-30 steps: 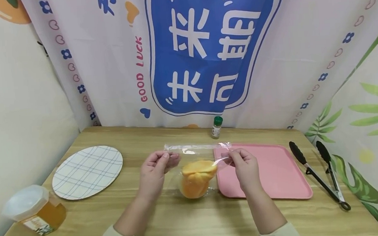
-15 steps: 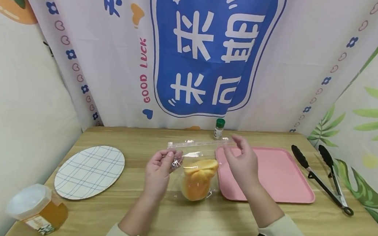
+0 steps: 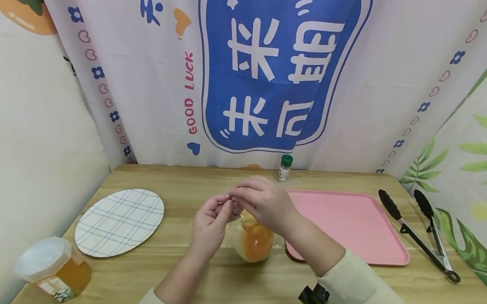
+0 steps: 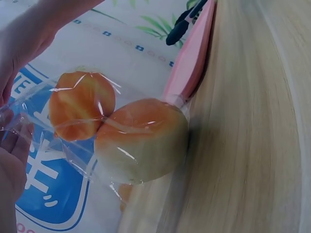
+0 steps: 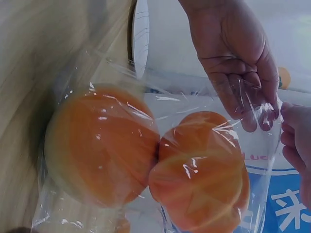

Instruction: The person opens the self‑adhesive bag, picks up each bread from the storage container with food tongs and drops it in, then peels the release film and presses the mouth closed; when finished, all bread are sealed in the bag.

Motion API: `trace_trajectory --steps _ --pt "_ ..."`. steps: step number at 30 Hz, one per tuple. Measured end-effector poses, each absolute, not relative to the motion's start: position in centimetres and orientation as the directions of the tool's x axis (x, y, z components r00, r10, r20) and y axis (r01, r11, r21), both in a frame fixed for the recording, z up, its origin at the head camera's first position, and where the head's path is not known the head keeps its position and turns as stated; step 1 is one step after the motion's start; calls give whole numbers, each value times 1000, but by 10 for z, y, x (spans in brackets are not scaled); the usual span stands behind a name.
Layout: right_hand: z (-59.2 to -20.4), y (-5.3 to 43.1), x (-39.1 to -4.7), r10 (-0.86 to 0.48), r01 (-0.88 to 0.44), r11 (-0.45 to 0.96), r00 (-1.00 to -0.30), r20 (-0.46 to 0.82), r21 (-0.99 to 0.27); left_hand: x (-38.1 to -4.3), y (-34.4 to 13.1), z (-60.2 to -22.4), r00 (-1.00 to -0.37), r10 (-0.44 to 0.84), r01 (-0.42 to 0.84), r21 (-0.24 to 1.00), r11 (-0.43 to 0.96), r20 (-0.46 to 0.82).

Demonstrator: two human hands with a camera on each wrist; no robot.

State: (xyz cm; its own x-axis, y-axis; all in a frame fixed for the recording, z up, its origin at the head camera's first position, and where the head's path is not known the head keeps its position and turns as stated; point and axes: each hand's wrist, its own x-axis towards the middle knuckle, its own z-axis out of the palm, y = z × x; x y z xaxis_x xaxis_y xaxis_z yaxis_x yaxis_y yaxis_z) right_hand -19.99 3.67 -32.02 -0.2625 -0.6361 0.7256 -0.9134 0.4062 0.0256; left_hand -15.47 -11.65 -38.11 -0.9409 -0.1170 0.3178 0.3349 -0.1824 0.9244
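Two orange-brown buns sit inside a clear zip bag (image 4: 82,160), which stands near the middle of the table. One bun (image 5: 102,145) is round and pale at its base; the other (image 5: 201,170) is lobed and lies above it. My left hand (image 3: 210,225) pinches the bag's upper left corner between thumb and fingers. Reaching across in front of the bag, my right hand (image 3: 270,204) pinches its top edge right beside the left fingertips. In the head view this hand hides most of the bag's top and part of the buns.
A pink tray (image 3: 350,229) lies just right of the bag, with black-tipped tongs (image 3: 421,236) beyond it. On the left are a checked oval plate (image 3: 119,222) and a jar of amber contents (image 3: 56,271). A small green-capped bottle (image 3: 284,169) stands at the back.
My right hand has let go of the bag's right corner and crossed left to the left corner. The left hand keeps its hold. The head view has shifted slightly.
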Motion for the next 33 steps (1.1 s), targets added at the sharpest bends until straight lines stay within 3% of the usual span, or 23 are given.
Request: trace_trajectory --steps 16,26,29,33 --pt "-310 47 -197 -754 -904 398 -225 617 157 -150 -118 -381 -859 20 512 856 65 512" --pt "-314 46 -199 -728 -908 380 -175 663 178 -149 -119 -382 -843 37 536 833 137 536" --pt "-318 46 -199 -683 -926 371 -217 698 75 -149 -119 -383 -835 45 548 823 151 548" --pt "-326 43 -197 -587 -911 376 -376 717 -171 -147 -120 -383 -835 56 549 824 138 547"
